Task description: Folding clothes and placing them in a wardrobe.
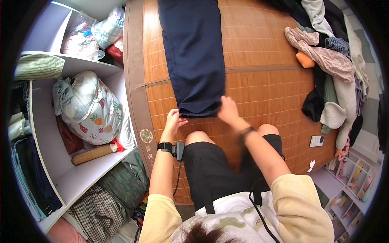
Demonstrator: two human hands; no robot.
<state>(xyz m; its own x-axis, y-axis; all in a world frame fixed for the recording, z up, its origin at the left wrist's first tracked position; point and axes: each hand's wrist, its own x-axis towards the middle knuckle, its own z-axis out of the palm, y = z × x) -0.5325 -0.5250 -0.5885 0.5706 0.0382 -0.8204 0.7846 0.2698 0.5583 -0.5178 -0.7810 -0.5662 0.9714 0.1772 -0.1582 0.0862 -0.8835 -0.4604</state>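
Observation:
A pair of navy blue trousers (194, 57) lies lengthwise on the bamboo mat in front of me, its upper end running out of view at the top. The leg's hem (199, 110) faces me and gapes a little, with a dark inside. My left hand (174, 121) pinches the hem's left corner between thumb and fingers. At the right corner, my right hand (228, 111) is curled against the cloth edge. It is blurred by motion, and its fingertips are partly hidden.
Mixed clothes (328, 66) are heaped along the mat's right side, near a phone (317, 141) and a white scrap (311, 165). Left stands an open shelf unit (45, 127) holding a stuffed fruit-print bag (97, 118) and a rolled mat (91, 155). A cable (177, 179) hangs from my left wrist device.

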